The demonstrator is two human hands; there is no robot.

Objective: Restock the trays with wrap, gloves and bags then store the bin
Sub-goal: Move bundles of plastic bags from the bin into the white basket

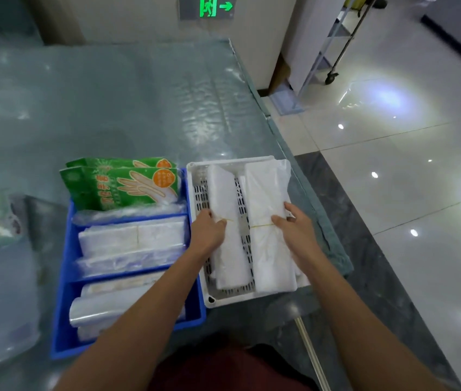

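Glove packs' print was illegible; left hand gripped the left bundle, right hand the right bundle.

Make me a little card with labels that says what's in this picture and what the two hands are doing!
white tray: holds two banded bundles of white bags, side by side
left hand: holds the left bundle
right hand: holds the right bundle
blue tray: left of the white tray, with dividers
glove packs: green, in the blue tray's far section
wrap roll: in its near section
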